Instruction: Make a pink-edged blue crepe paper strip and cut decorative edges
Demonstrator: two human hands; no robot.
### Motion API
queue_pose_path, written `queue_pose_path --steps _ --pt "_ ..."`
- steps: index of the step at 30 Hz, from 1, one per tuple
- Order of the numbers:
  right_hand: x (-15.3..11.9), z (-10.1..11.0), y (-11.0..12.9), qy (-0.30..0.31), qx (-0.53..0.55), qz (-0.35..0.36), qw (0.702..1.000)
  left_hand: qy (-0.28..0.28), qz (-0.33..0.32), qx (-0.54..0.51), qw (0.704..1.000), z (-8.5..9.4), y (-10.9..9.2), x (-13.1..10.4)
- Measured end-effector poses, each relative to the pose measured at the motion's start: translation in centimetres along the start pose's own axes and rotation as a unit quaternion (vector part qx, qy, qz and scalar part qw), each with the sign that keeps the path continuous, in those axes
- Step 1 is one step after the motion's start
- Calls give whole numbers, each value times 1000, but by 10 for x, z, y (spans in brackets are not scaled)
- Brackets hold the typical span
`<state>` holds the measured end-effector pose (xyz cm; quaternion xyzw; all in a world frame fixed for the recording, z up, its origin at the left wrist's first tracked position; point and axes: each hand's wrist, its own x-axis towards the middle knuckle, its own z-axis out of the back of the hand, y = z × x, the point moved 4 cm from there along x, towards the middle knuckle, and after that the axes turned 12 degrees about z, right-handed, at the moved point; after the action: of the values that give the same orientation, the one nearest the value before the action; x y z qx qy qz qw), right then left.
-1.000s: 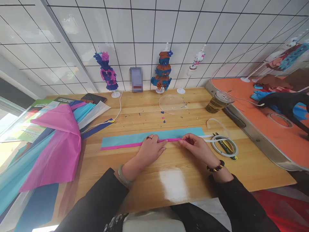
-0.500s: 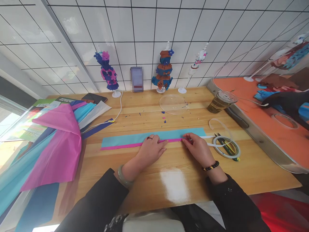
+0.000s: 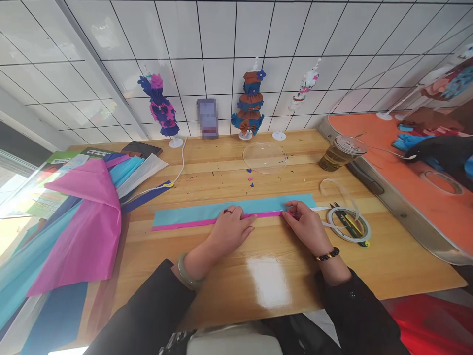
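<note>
A long light-blue strip (image 3: pixel 192 214) of thin, fabric-like sheet lies across the table, with a narrow pink strip (image 3: pixel 177 226) along its near edge. My left hand (image 3: pixel 231 229) rests on both strips near the middle, its fingers stretched out and pressing down on them. Toward the right end, my right hand (image 3: pixel 305 224) pinches the pink strip between thumb and fingers. Just beyond that hand, white tape (image 3: pixel 322 208) runs from the right end of the strips toward a tape roll (image 3: pixel 334 229). The tape's course under my fingers is hidden.
Pens or cutters (image 3: pixel 349 222) lie inside the roll. A lidded cup (image 3: pixel 338 155) stands behind it. Pink sheets (image 3: pixel 92 207) and blue ones pile up at left. Decorated stands (image 3: pixel 250 106), a phone (image 3: pixel 208 118) and a clear disc (image 3: pixel 264 158) are along the wall.
My right hand has slid slightly right along the pink strip, and the white tape near it has shifted. My left hand stays in place on the strips. The view has moved a little.
</note>
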<state>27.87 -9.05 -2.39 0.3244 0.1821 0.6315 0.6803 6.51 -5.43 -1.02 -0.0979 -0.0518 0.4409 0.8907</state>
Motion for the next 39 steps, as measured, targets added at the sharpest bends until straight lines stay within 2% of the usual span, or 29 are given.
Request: queue_pose_path --steps 22,32,39 --pt "5 0 -1 9 5 -33 999 10 1 -7 1000 0 0 2" --pt "6 -2 -2 8 -20 -21 1000 13 0 -1 1000 0 0 2" --pt "7 2 1 -13 -62 1 998 3 -3 40 999 0 -6 2"
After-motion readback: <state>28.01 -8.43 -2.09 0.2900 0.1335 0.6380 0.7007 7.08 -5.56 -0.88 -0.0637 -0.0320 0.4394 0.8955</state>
